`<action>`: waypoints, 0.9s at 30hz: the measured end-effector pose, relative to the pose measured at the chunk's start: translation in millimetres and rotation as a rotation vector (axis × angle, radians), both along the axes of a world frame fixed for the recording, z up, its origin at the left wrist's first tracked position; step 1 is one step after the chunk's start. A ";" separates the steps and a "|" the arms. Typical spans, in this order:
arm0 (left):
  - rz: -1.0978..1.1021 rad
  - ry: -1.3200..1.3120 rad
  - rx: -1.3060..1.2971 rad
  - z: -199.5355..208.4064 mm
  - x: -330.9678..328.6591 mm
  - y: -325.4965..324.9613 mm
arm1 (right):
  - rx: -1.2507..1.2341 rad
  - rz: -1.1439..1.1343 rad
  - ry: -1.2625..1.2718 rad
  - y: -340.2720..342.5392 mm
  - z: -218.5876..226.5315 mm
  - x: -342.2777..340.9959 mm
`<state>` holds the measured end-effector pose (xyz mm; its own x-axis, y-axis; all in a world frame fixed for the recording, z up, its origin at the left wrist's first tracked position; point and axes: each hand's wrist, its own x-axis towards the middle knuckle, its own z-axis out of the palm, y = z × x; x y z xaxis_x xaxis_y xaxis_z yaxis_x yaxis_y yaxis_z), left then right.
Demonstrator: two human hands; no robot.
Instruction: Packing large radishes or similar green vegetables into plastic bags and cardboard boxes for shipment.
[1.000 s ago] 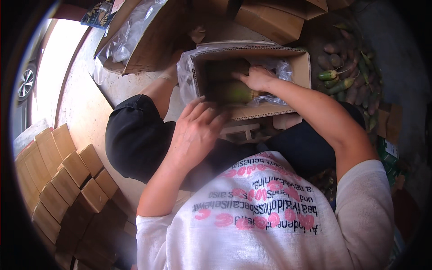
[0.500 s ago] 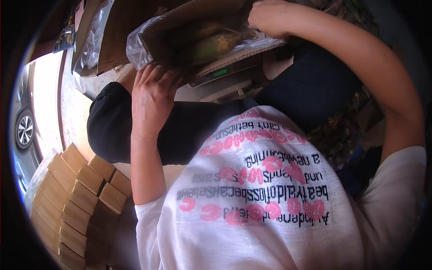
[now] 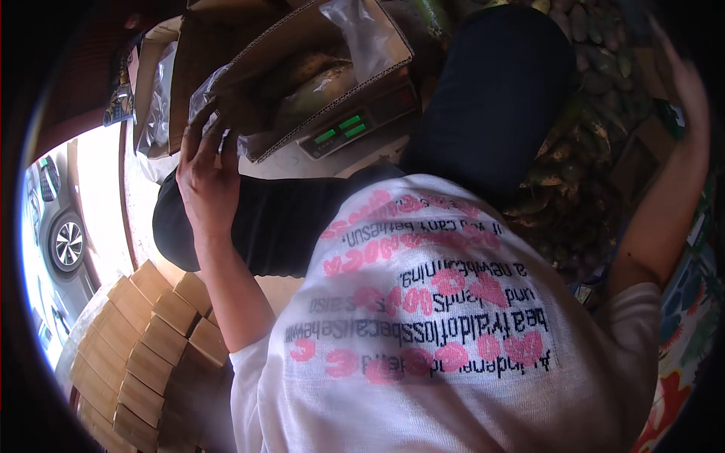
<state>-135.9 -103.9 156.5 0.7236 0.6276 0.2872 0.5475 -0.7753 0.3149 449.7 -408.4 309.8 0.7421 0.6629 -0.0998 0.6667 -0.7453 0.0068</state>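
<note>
My left hand point(image 3: 208, 162) is at the near left corner of a cardboard box point(image 3: 328, 109), its fingers apart against the box and its clear plastic liner point(image 3: 362, 38). The fingertips are partly lost in shadow. Inside the box lie long, greenish-tan vegetables point(image 3: 325, 87) whose kind I cannot make out. The box rests on a scale with a lit green display point(image 3: 340, 134). My right hand point(image 3: 683, 90) is out at the far right, smeared by motion, beside a pile of greenish produce point(image 3: 604, 68). Whether it holds anything is unclear.
A second cardboard box with plastic lining point(image 3: 162, 83) stands left of the first. Small brown cartons point(image 3: 143, 343) are stacked at the lower left. My bent knees point(image 3: 491, 90) flank the scale. More yellowish-brown produce point(image 3: 559, 181) lies right of my leg. A car point(image 3: 64, 241) is outside.
My right hand has left the box's far right edge and swung out to the right. My left hand's fingers have spread at the box corner. More of the scale's display shows.
</note>
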 end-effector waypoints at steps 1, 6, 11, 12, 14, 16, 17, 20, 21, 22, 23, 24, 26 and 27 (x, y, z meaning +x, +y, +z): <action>-0.014 0.002 0.003 1.1 3.6 0.5 | 0.257 0.103 -0.005 -20.6 -14.8 -5.8; -0.049 -0.110 -0.034 5.2 26.9 9.0 | 0.577 -0.058 0.135 -142.1 -81.4 -25.8; -0.116 -0.026 -0.045 -8.5 44.9 22.9 | 0.442 -0.383 -0.052 -196.3 -93.7 -79.5; -0.099 0.007 -0.077 -8.6 53.0 22.1 | 0.445 -0.402 -0.061 -207.2 -94.7 -86.3; -0.118 0.034 -0.001 2.1 72.3 16.6 | 0.503 -0.435 0.105 -230.4 -108.4 -94.1; -0.141 0.068 0.049 2.8 85.6 15.0 | 0.493 -0.427 0.057 -269.9 -136.9 -86.1; -0.150 0.070 0.078 1.8 87.4 16.6 | 0.501 -0.426 0.060 -273.2 -145.8 -88.6; -0.158 0.128 0.163 -4.8 98.0 16.8 | 0.502 -0.500 0.080 -281.3 -155.8 -92.9; -0.135 0.126 0.121 -8.0 96.4 18.9 | 0.504 -0.552 0.092 -281.6 -160.4 -94.4; -0.117 0.131 0.072 -10.0 94.6 21.5 | 0.494 -0.576 0.111 -284.7 -166.0 -99.3; -0.128 0.147 0.034 -11.4 94.5 26.4 | 0.534 -0.545 0.070 -287.4 -173.3 -102.5; -0.145 0.171 0.029 -10.7 93.5 28.2 | 0.575 -0.511 0.027 -291.3 -182.4 -106.8; -0.154 0.268 0.110 -10.6 97.0 29.3 | 0.638 -0.584 0.116 -304.7 -224.6 -133.7; -0.076 0.298 0.057 -6.2 99.5 25.6 | 0.716 -0.628 0.196 -310.1 -252.9 -154.5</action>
